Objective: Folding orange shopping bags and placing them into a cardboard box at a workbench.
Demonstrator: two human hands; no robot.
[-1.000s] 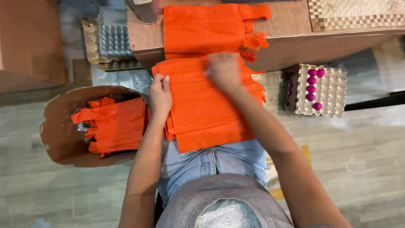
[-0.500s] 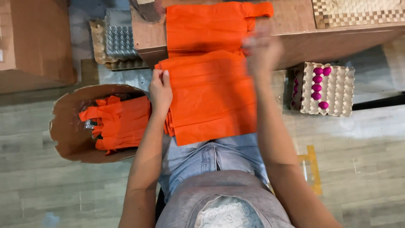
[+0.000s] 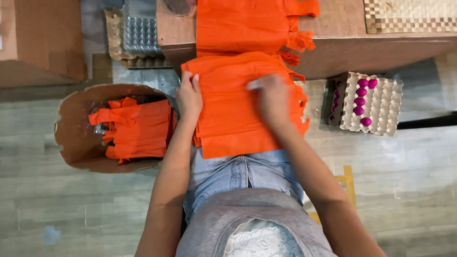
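A brown worktop (image 3: pixel 419 47) is seen along the far edge, and a flat stack of orange bags (image 3: pixel 243 24) is laid on it, handles to the right. Nearer, a second stack of orange bags (image 3: pixel 233 114) is spread over the lap of the seated person, above blue jeans, its far edge touching the front of the worktop.

To the left, on the floor, a round brown cardboard container (image 3: pixel 76 138) is set; a folded bundle of orange bags (image 3: pixel 138 128) is held in it, filling its right half. Far left, a large brown box (image 3: pixel 38 38) is partly seen. To the right, beneath the worktop's edge, a pale egg tray (image 3: pixel 381 104) is placed, with several magenta eggs (image 3: pixel 362 100) kept in its left columns. A grey egg tray (image 3: pixel 140 28) is stacked on brown trays at the far left of the worktop.

The left hand (image 3: pixel 189 97) is pressed on the left edge of the lap stack, fingers curled over it. The right hand (image 3: pixel 272 100) is blurred and laid flat on the stack's middle; its grip cannot be told.
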